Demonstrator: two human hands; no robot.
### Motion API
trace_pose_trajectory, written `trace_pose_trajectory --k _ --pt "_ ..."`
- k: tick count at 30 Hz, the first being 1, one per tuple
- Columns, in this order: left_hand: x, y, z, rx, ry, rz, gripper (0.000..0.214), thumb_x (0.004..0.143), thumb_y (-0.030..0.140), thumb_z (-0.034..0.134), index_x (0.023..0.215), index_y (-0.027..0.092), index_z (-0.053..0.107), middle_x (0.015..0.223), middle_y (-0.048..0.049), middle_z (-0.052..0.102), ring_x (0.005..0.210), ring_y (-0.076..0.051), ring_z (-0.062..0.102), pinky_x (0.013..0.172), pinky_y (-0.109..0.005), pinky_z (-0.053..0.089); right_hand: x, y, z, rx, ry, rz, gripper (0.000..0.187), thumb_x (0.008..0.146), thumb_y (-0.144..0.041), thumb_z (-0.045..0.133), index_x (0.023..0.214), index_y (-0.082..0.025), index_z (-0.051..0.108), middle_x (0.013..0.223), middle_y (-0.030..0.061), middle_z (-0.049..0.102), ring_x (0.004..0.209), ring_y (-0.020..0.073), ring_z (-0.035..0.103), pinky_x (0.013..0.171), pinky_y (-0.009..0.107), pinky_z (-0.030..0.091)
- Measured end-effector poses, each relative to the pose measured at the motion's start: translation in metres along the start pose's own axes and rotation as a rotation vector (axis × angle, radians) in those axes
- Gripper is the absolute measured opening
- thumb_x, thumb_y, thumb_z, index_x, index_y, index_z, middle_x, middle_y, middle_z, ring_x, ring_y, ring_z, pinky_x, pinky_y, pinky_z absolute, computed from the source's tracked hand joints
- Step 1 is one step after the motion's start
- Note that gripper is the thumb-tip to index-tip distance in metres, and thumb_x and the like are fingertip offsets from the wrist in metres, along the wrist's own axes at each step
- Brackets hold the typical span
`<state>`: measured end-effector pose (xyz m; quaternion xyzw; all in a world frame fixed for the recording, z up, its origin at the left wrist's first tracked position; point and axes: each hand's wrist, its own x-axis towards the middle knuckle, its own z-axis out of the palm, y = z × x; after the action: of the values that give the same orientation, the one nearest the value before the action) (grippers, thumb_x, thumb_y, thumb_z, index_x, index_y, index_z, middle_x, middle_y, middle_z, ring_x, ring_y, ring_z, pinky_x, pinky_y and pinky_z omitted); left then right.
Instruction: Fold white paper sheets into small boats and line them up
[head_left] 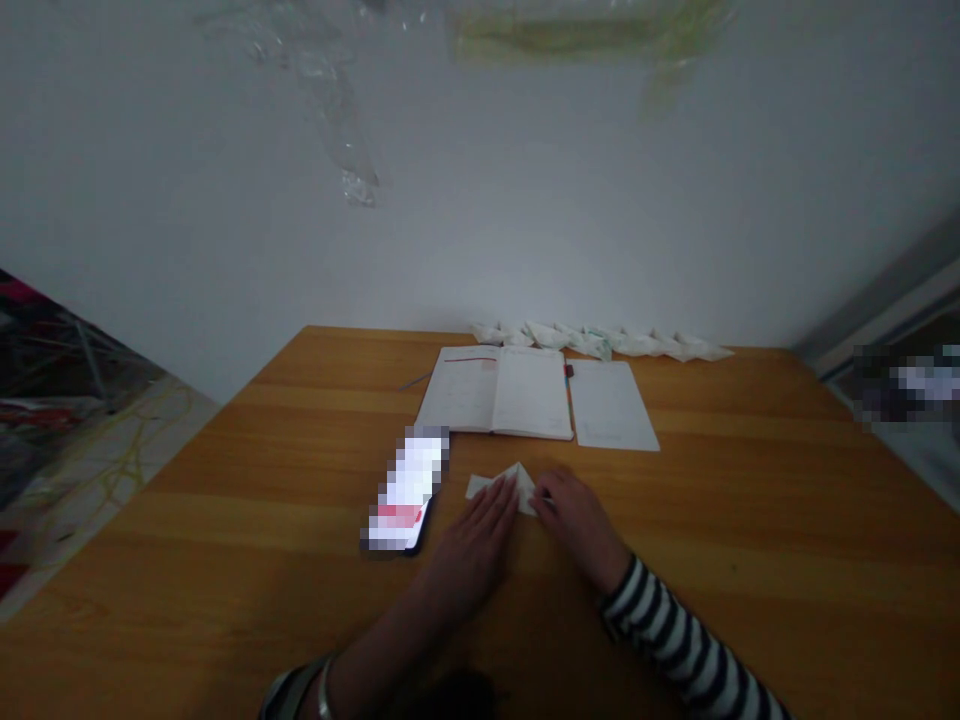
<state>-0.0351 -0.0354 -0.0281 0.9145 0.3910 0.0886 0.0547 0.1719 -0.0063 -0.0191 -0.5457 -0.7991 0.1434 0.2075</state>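
A small folded piece of white paper (519, 474) lies on the wooden table, its peak pointing away from me. My left hand (480, 535) rests on it with the fingers stretched out flat, pressing its left and middle part. At its right end, my right hand (571, 510) pinches the edge between curled fingers. Parts of the paper are hidden under both hands. Just left of my left hand lies a phone (409, 485) with a lit screen, blurred out.
An open notebook (525, 400) lies beyond my hands, with a loose white sheet (615, 405) at its right. Several folded white paper shapes (645, 345) line the table's back edge by the wall (480, 220). A thin pen-like object (416, 381) lies left of the notebook.
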Motion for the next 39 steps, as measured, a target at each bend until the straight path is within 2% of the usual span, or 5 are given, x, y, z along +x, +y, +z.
trace_pose_trajectory --k 7,14,25,33,39 --pt "0.003 0.001 -0.008 0.026 -0.033 -0.017 0.072 0.095 0.045 0.054 0.153 0.009 0.029 0.161 -0.0217 0.027 0.151 -0.031 0.024 0.118 -0.05 0.032 -0.002 0.001 -0.011 -0.183 0.056 -0.075 0.005 0.091 -0.019 0.066 0.091 -0.02 0.062 0.097 0.006 0.066 0.092 0.024 0.062 0.083 0.039 0.047" --pt "0.003 -0.008 -0.009 0.006 -0.013 0.003 0.061 0.099 0.032 0.051 0.152 0.011 0.031 0.157 -0.0206 0.036 0.148 -0.027 0.031 0.118 -0.048 0.034 -0.005 0.002 -0.009 -0.302 0.098 -0.069 0.013 0.087 -0.023 0.073 0.098 -0.021 0.066 0.1 0.0075 0.068 0.1 0.0282 0.06 0.088 0.043 0.043" --pt "0.029 -0.027 -0.031 0.023 -0.132 0.089 0.044 0.093 0.002 0.045 0.136 0.006 0.051 0.144 -0.022 0.054 0.134 -0.027 0.053 0.108 -0.04 0.048 -0.009 -0.004 0.0 -0.257 0.114 -0.298 0.012 0.095 -0.019 0.061 0.099 -0.016 0.072 0.101 0.0097 0.072 0.096 0.0234 0.064 0.094 0.04 0.05" --pt "0.036 -0.031 -0.022 -0.011 0.078 0.029 0.028 0.1 0.024 0.049 0.122 0.011 0.061 0.126 -0.0196 0.069 0.109 -0.028 0.071 0.089 -0.042 0.059 -0.001 0.008 0.006 -0.304 0.258 -0.361 0.015 0.095 -0.011 0.057 0.096 -0.014 0.072 0.091 0.0106 0.073 0.09 0.023 0.066 0.094 0.04 0.052" --pt "0.041 -0.025 -0.033 0.023 0.152 0.066 0.018 0.093 0.015 0.058 0.11 0.015 0.063 0.101 -0.0116 0.075 0.086 -0.025 0.073 0.074 -0.036 0.056 0.0 0.006 -0.002 -0.23 0.449 -0.407 0.019 0.097 -0.012 0.052 0.094 -0.016 0.07 0.09 0.0092 0.074 0.089 0.0223 0.068 0.094 0.04 0.054"
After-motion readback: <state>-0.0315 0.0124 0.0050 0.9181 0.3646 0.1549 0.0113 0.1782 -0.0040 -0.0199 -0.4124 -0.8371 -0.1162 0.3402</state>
